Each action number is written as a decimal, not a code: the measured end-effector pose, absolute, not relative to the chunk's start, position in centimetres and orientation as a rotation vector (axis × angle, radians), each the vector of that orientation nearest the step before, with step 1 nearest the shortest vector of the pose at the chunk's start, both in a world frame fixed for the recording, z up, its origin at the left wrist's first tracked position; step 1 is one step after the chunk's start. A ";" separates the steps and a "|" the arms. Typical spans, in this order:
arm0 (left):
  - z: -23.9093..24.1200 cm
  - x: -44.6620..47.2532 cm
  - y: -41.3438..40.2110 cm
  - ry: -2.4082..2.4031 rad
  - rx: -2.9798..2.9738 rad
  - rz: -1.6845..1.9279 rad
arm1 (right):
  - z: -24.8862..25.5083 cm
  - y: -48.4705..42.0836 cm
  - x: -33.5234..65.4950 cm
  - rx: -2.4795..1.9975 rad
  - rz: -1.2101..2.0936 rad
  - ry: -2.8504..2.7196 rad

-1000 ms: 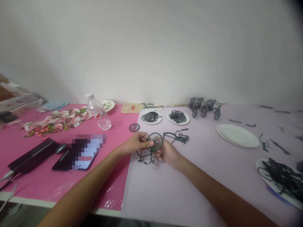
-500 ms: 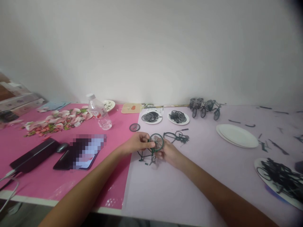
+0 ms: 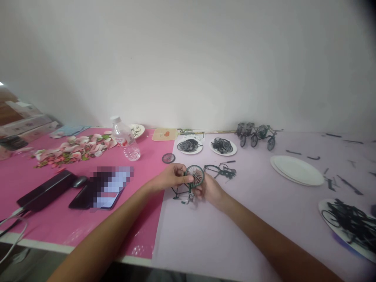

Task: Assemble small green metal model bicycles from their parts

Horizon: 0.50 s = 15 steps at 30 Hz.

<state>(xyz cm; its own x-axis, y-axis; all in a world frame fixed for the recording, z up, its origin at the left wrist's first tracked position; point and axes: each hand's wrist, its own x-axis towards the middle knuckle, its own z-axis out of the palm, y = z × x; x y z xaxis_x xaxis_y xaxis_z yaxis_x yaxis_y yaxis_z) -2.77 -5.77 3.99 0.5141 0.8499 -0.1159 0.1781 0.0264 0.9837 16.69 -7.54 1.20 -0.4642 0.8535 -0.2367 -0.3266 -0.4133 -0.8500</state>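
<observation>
Between my hands is a dark green model bicycle [image 3: 182, 192], tipped with its handlebars down toward the table and a spoked wheel [image 3: 194, 175] on top. My left hand [image 3: 172, 176] is closed on it, thumb pressed at the wheel's hub. From the other side my right hand [image 3: 210, 187] grips the bicycle around the wheel and fork; some of its fingers are hidden behind the wheel. Just beyond my right hand lies another bicycle frame [image 3: 221, 170]. A loose wheel [image 3: 168, 158] rests on the pink cover past my left hand.
Plates of wheels [image 3: 190, 145] and small black parts [image 3: 222, 145] stand near the wall beside assembled model bicycles [image 3: 255, 135]. Stacked white plates [image 3: 296, 170] and a heaped parts plate [image 3: 349, 225] are to the right. Leftward are a bottle [image 3: 126, 141], a phone [image 3: 113, 192] and petals [image 3: 76, 149].
The whole view has shifted slightly, so the table things appear a little further right. Both hands keep their hold on the model bicycle and wheel, almost unmoved.
</observation>
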 end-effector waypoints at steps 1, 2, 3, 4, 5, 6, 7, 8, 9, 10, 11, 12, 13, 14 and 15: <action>4.0 -2.8 -5.7 0.937 1.485 0.656 | 1.2 -7.5 16.7 -0.867 1.958 -0.972; 4.0 -2.8 -5.7 0.936 1.488 0.649 | 1.2 -7.5 16.8 -0.858 1.955 -0.983; 4.0 -2.8 -5.7 0.935 1.489 0.645 | 1.3 -7.6 16.8 -0.854 1.947 -0.993; 4.0 -2.9 -5.7 0.935 1.489 0.640 | 1.4 -7.7 16.8 -0.854 1.939 -0.999; 4.1 -2.9 -5.7 0.936 1.487 0.639 | 1.6 -7.8 16.8 -0.858 1.933 -1.001; 4.1 -2.9 -5.7 0.936 1.483 0.639 | 1.7 -7.9 16.9 -0.865 1.928 -1.001; 4.1 -2.9 -5.7 0.934 1.480 0.638 | 1.9 -8.0 16.9 -0.871 1.923 -1.001; 4.1 -2.9 -5.8 0.930 1.477 0.640 | 2.1 -8.1 16.9 -0.876 1.920 -0.999; 4.1 -2.9 -5.8 0.926 1.476 0.642 | 2.2 -8.2 16.9 -0.879 1.920 -0.995; 4.1 -2.9 -5.8 0.920 1.475 0.646 | 2.3 -8.3 17.0 -0.878 1.921 -0.993; 4.1 -2.9 -5.8 0.916 1.476 0.650 | 2.4 -8.3 17.0 -0.876 1.923 -0.989; 4.1 -2.9 -5.8 0.913 1.478 0.653 | 2.4 -8.3 17.0 -0.874 1.923 -0.984; 4.0 -2.9 -5.7 0.909 1.481 0.654 | 2.4 -8.3 17.0 -0.875 1.921 -0.979; 4.0 -2.9 -5.7 0.905 1.482 0.652 | 2.4 -8.3 17.0 -0.882 1.920 -0.974; 3.9 -2.9 -5.7 0.899 1.482 0.648 | 2.3 -8.3 17.0 -0.893 1.921 -0.969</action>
<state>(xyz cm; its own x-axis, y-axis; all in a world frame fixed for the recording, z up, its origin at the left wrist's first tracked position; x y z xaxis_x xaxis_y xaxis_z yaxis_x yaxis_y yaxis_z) -2.90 -5.71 3.91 0.5425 0.8329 -0.1094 0.1600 0.0254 0.9868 16.99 -8.31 2.33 -0.4399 0.8677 -0.2314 -0.3294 -0.3956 -0.8573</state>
